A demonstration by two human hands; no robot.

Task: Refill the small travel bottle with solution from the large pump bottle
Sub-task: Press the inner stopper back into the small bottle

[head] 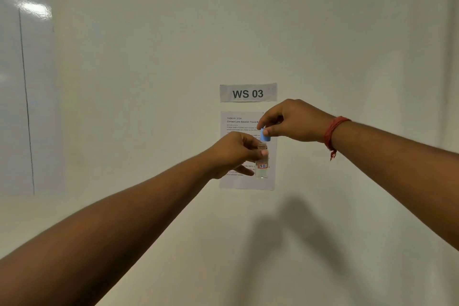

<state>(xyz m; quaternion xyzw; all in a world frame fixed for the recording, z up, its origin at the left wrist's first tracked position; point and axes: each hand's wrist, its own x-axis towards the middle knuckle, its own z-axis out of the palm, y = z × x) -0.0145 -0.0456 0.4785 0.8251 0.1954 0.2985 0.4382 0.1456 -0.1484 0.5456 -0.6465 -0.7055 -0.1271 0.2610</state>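
Both arms are stretched out in front of a pale wall. My left hand (236, 154) grips a small clear travel bottle (262, 167) upright by its upper part; the bottle carries a small label reading "7B" and shows clear liquid near its bottom. My right hand (293, 120) pinches a blue cap (265, 134) between thumb and fingers just above the bottle's neck. Whether the cap touches the neck I cannot tell. The large pump bottle is not in view.
On the wall behind the hands hang a "WS 03" sign (248, 92) and a printed task sheet (238, 181). A whiteboard (27, 82) with lines and writing is at the far left. A red thread bracelet (332, 131) circles my right wrist.
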